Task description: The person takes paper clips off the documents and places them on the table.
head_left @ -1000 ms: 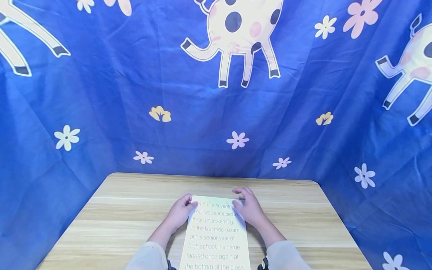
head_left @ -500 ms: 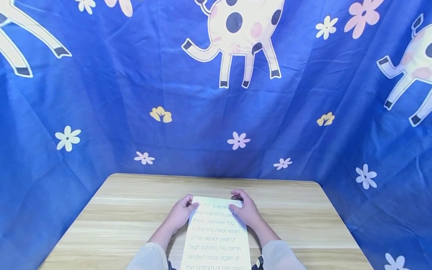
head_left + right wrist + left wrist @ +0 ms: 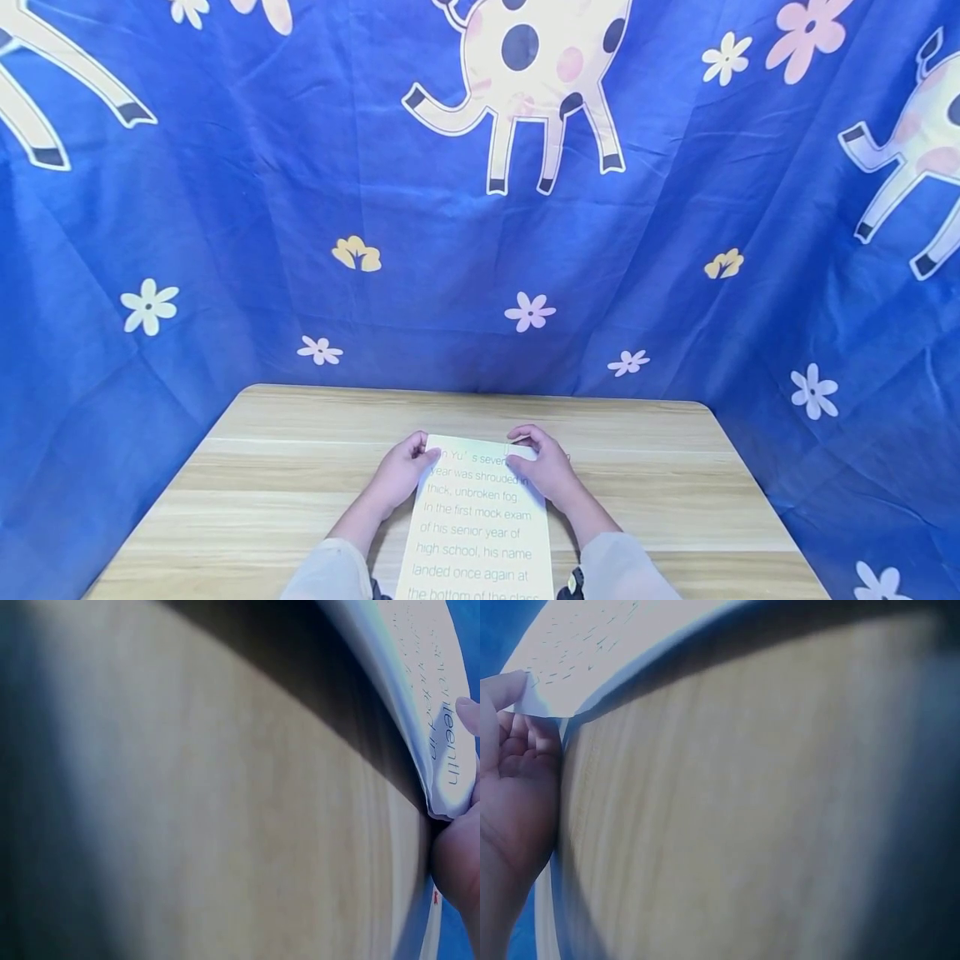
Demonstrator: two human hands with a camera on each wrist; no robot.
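Sheets of paper (image 3: 480, 533) printed with large lines of English text lie upright toward me in the head view. My left hand (image 3: 400, 468) pinches the upper left corner, thumb on the printed face and fingers curled beneath, as the left wrist view also shows. At the upper right corner, my right hand (image 3: 551, 468) grips the paper, its thumb over the end of the first text line. Its index finger bends above the top edge, close to a small paper clip (image 3: 506, 449). Layered edges of the paper (image 3: 450, 780) show in the right wrist view.
A light wood-grain table (image 3: 645, 467) with rounded far corners lies under the paper. Behind it and along both sides hangs a blue curtain (image 3: 442, 333) with cow and flower prints. Pale sleeves (image 3: 626, 567) and dark wrist bands frame the lower edge.
My right hand has shifted slightly left along the top edge, its thumb now further over the text and its index finger nearer the paper clip. The left hand stays at its corner.
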